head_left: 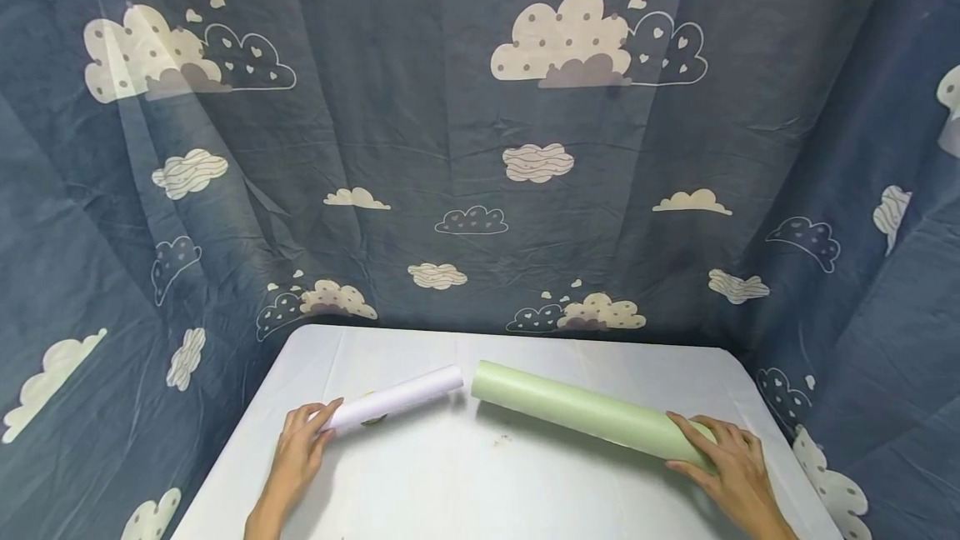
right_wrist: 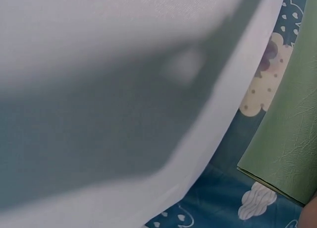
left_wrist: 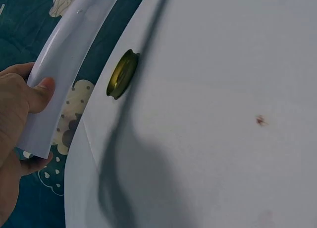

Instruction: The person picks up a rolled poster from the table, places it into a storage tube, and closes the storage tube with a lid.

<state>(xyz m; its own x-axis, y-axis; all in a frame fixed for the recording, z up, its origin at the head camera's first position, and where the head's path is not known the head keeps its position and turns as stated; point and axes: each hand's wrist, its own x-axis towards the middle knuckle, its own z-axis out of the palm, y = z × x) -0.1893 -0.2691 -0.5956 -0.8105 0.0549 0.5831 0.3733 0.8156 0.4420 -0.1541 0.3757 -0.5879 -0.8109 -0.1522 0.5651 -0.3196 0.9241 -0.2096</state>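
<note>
A white table (head_left: pixel 525 473) with rounded corners is seen from the head view, backed on three sides by a dark blue cloth printed with cream clouds (head_left: pixel 480 148).

The left hand (head_left: pixel 300 452) is curled round the near end of a pale lilac-white rolled sheet of paper (head_left: pixel 397 398). In the left wrist view the thumb (left_wrist: pixel 42 91) is pressed on top of the roll and the other fingers are tucked underneath, so it's gripped properly, not just touched. The roll is held up off the table, slanted away and to the right.

Just beside that roll, a small round brass-coloured disc (left_wrist: pixel 121 74) is lying on the tabletop, mostly hidden under the roll in the head view.

The right hand (head_left: pixel 723 461) is wrapped over the near end of a fatter light green rolled sheet with a leathery grain (head_left: pixel 585 411), fingers spread and bent around it. Whether that roll is resting on the table or lifted a bit can't really be told. Its far end is pointed at the far end of the white roll, the two tips near each other but apart, around the table's middle.

A small brownish speck (left_wrist: pixel 260 120) is visible on the table surface.
</note>
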